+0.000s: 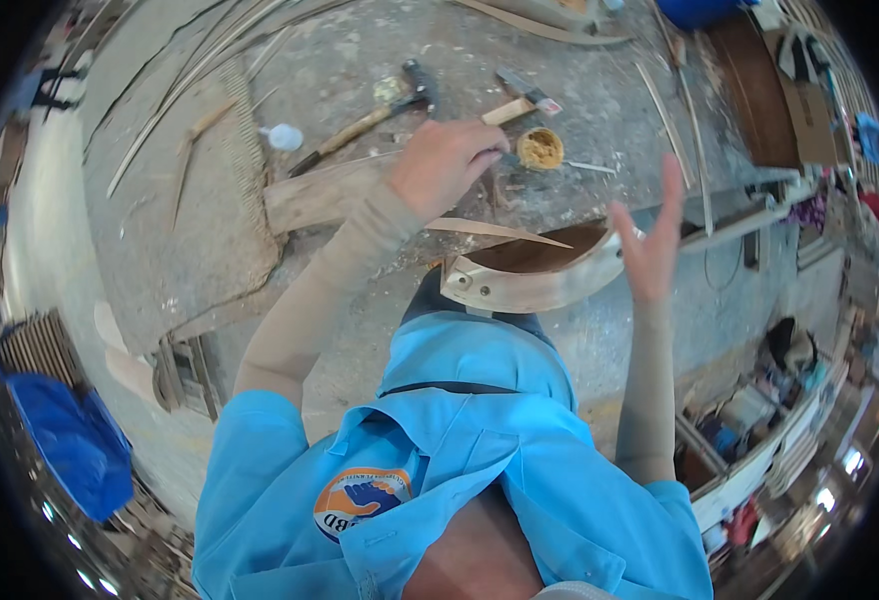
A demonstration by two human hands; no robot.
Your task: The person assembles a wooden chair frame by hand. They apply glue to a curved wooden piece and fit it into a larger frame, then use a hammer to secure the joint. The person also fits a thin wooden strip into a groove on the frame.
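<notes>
My left hand (447,168) is over the worktable with its fingers pressed together. A small dark edge shows at the fingertips, too indistinct to name. Just right of them stands a small round tub of yellowish paste (541,149), with a thin metal strip (592,167) beside it. My right hand (650,240) is raised, thumb and fingers apart and nothing in it. Close to its left is the end of a curved, pale wooden piece (550,287) with round holes near its left end, at the table's near edge in front of my waist. A thin pointed wooden strip (500,231) lies above it.
Left on the worktable (340,50) are a hammer (360,125), a wooden board (310,195), a white bottle (283,137) and a woven mat (210,200). Another hammer (520,100) lies behind the tub. Long thin strips and a brown box (760,90) are right.
</notes>
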